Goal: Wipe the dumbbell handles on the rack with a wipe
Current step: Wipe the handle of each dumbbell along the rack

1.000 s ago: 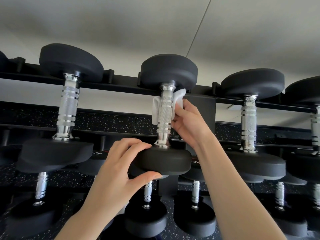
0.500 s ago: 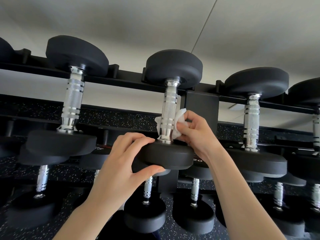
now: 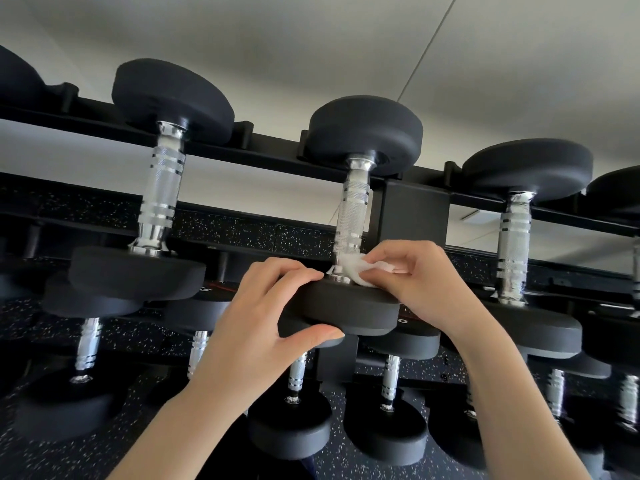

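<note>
At the far left a dark weight is cut off by the edge of the view, and next to it a dumbbell rests across the black rack, its chrome handle bare between two black heads. Further right, the left hand grips the near head of the middle dumbbell: its fingers curl over the top of the head and the thumb presses up from underneath, so the head is clamped between them. The middle dumbbell's knurled handle runs up from that head to the far head on the upper rail, just left of the rack's upright post. At the foot of the handle, where it meets the near head, sits the white wipe, bunched against the chrome. The right hand pinches the wipe between its curled fingers and thumb, pressing it to the handle's base, with the hand resting over the right side of the near head. To the right of the post another dumbbell lies on the rack with its handle uncovered, and one more is partly cut off at the right edge. Below, a lower tier of dumbbells hangs over the speckled black floor.
</note>
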Demonstrator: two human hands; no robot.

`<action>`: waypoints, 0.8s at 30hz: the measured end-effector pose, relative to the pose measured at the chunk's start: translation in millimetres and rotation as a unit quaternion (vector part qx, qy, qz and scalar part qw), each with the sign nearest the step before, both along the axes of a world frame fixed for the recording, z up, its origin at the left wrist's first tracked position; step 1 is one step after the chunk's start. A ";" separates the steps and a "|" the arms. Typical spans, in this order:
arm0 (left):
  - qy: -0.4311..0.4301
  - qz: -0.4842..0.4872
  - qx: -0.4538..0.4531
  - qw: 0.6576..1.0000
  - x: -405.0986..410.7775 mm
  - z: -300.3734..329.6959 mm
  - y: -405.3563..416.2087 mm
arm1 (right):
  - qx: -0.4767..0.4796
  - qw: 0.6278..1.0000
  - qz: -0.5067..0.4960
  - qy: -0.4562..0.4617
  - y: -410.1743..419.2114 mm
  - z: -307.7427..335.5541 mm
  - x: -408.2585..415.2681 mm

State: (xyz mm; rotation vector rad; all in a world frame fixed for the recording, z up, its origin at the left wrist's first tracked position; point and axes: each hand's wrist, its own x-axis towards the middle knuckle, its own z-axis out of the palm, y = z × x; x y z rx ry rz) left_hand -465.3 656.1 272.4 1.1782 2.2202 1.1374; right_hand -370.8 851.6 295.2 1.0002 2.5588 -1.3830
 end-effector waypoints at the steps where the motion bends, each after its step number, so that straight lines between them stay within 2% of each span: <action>1: -0.003 0.001 0.002 1.000 -0.1 -0.2 0.1 | 0.013 1.000 0.005 0.000 -1.3 3.4 -0.9; 9: -0.015 0.014 0.026 0.999 1.0 -4.8 -1.5 | 0.057 0.998 0.033 -0.002 -12.7 15.1 -14.9; 12: -0.033 0.041 0.026 0.998 3.1 -8.4 -3.5 | 0.089 0.993 0.072 -0.017 -18.1 19.6 -26.3; 24: -0.052 0.064 0.059 0.995 -1.6 -18.1 -6.0 | 0.289 0.930 0.184 -0.133 -31.1 20.5 -56.0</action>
